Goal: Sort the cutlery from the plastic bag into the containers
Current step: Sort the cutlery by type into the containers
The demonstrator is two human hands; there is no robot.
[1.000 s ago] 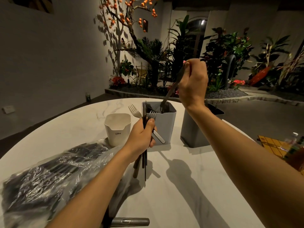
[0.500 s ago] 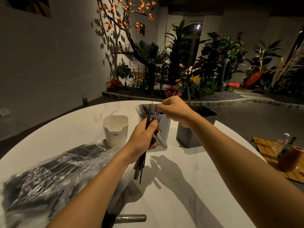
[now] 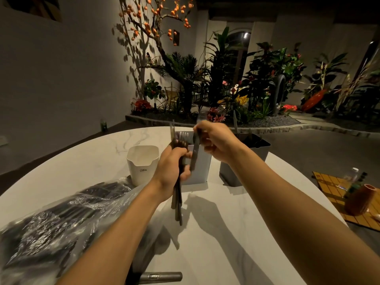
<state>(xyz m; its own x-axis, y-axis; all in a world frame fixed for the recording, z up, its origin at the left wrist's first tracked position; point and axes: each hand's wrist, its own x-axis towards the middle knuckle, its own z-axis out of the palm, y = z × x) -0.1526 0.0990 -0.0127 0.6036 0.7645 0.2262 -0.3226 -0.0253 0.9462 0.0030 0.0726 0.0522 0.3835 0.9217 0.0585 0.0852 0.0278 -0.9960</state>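
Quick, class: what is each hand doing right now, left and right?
Left hand: grips a cutlery bundle.
Right hand: pinches one dark piece; too blurred to tell which kind.

Left hand (image 3: 170,171) grips a cutlery bundle (image 3: 177,202) while right hand (image 3: 217,140) pinches one utensil (image 3: 194,155).

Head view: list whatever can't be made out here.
All in the head view:
Piece in the right hand: motion blur hides its type.
Plastic bag: crinkled glare hides contents; left edge cuts it.
Dark container: dimness and the right hand hide its inside.
Cutlery bundle in the left hand: dark, overlapping; count unclear.
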